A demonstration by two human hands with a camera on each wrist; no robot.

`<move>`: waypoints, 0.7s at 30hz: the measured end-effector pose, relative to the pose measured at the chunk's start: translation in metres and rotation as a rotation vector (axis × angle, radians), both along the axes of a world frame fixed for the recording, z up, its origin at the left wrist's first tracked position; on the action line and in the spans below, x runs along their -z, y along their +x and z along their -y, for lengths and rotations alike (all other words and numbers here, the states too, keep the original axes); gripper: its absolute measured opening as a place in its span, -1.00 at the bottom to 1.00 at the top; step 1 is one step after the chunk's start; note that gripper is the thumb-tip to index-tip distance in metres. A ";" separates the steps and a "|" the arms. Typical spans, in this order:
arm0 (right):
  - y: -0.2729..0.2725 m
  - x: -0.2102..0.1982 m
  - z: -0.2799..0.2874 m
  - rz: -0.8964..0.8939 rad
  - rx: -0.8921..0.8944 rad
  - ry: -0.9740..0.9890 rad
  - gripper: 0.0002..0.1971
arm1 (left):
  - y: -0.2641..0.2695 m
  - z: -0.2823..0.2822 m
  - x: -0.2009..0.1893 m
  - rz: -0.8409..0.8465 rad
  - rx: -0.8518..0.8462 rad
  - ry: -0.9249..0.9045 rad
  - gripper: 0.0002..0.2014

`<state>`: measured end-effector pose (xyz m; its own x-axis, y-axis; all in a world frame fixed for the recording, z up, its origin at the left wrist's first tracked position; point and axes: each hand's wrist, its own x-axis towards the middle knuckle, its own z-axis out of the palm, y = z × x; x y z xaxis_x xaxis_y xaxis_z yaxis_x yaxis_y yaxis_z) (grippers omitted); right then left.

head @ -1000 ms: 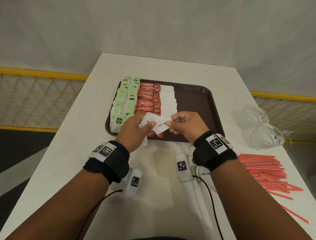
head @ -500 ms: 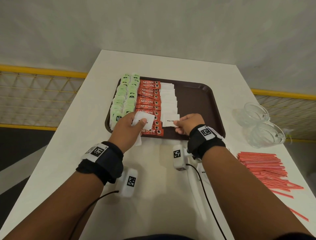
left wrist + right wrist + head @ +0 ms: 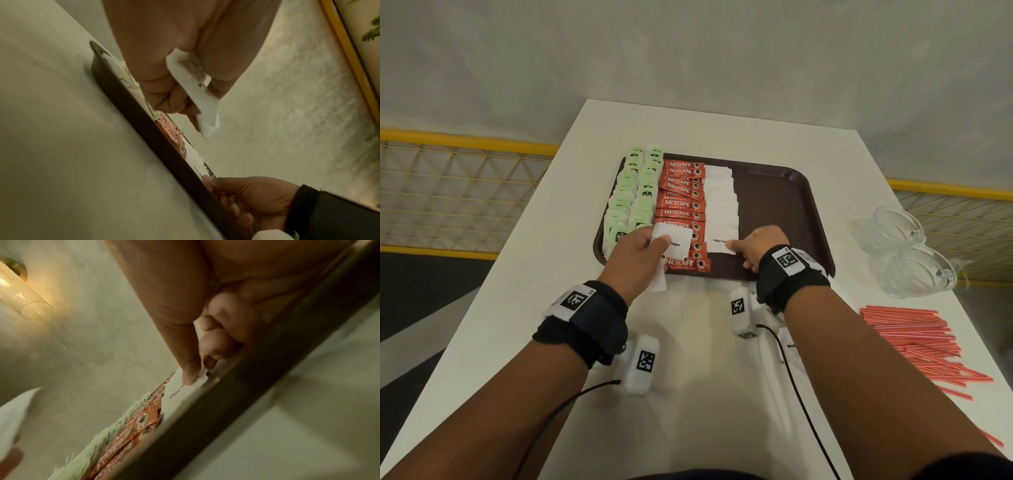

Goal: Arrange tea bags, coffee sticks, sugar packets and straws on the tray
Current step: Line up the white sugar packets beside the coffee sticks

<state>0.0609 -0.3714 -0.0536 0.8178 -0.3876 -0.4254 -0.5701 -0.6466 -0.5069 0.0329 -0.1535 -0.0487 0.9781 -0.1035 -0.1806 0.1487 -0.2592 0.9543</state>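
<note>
Hands over tray [image 3: 804, 205]: left [image 3: 639, 255] gripping sugar packets [image 3: 674, 241], right [image 3: 760, 247] pinching one.

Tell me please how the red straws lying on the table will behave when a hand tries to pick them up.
The red straws look thin and round, so they probably roll or scatter when nudged. They lie in a loose, partly fanned pile on the white table, so a bunch would likely splay out. Being slender, they are probably very light and bend easily.
</note>
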 end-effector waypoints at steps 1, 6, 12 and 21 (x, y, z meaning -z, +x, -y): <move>-0.003 -0.003 0.001 0.020 -0.007 -0.008 -0.59 | 0.000 0.000 -0.001 -0.005 -0.006 -0.001 -0.81; -0.017 -0.021 -0.013 0.261 -0.058 0.222 -0.63 | 0.001 0.005 -0.006 -0.040 0.004 -0.062 -0.85; -0.026 -0.027 -0.027 0.317 -0.224 0.453 -0.80 | -0.002 0.017 -0.009 -0.063 0.104 -0.129 -0.75; -0.012 -0.003 0.017 0.102 -0.038 0.160 -0.79 | -0.001 0.012 -0.005 -0.233 -0.057 -0.153 -0.84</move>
<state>0.0493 -0.3885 -0.0505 0.8724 -0.2898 -0.3936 -0.4875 -0.5730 -0.6588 0.0321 -0.1651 -0.0436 0.9169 -0.0926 -0.3882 0.3793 -0.0999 0.9199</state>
